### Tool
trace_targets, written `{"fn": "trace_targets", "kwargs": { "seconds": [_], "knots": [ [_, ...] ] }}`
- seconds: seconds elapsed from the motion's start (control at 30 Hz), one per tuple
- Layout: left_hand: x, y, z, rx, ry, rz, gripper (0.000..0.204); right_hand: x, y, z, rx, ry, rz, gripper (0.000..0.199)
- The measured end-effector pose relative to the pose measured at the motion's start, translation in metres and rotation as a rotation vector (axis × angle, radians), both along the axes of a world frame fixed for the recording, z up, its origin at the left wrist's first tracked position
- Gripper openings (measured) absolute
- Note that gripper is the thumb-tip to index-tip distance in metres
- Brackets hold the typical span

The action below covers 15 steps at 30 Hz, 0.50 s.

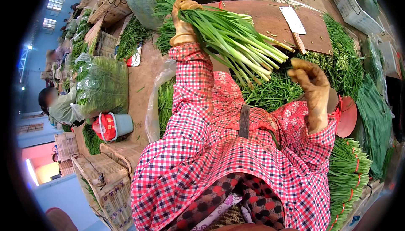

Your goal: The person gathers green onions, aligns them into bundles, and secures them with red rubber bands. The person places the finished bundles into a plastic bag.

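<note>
My left hand (184,17), in a stained pale glove, is closed around the leafy part of a bunch of green garlic (236,36). The bunch is lifted and slants down to the right, its white stem ends toward my other hand. My right hand (313,85), gloved and brown with dirt, is raised just right of those ends, apart from them. Its fingers are loosely bent, with nothing visible between them. Below the bunch lies a heap of loose greens (274,89). Beyond it, a cleaver (292,22) with a wooden handle rests on a brown board (261,15).
Tied green bundles (348,167) are stacked at the lower right. On the left stand a bagged load of greens (103,83), a light-blue bucket (123,127) and a plastic crate (105,180). A white basket (358,13) is at the far right. Another person (61,104) sits at the left.
</note>
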State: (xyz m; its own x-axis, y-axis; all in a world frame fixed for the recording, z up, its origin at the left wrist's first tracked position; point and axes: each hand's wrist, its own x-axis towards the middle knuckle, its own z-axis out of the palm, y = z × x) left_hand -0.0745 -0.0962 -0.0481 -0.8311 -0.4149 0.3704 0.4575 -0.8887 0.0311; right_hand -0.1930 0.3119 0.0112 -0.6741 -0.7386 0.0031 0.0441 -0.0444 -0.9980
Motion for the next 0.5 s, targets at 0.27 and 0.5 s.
{"fn": "trace_targets", "kwargs": {
  "seconds": [0.27, 0.5],
  "knots": [
    [-0.001, 0.026, 0.019, 0.088, 0.141, -0.022, 0.038, 0.041, -0.035, -0.022, -0.122, -0.235, 0.109, 0.037],
    [-0.004, 0.035, 0.023, 0.050, 0.282, -0.016, 0.035, 0.047, -0.043, -0.053, -0.052, 0.120, -0.024, 0.017]
  ]
}}
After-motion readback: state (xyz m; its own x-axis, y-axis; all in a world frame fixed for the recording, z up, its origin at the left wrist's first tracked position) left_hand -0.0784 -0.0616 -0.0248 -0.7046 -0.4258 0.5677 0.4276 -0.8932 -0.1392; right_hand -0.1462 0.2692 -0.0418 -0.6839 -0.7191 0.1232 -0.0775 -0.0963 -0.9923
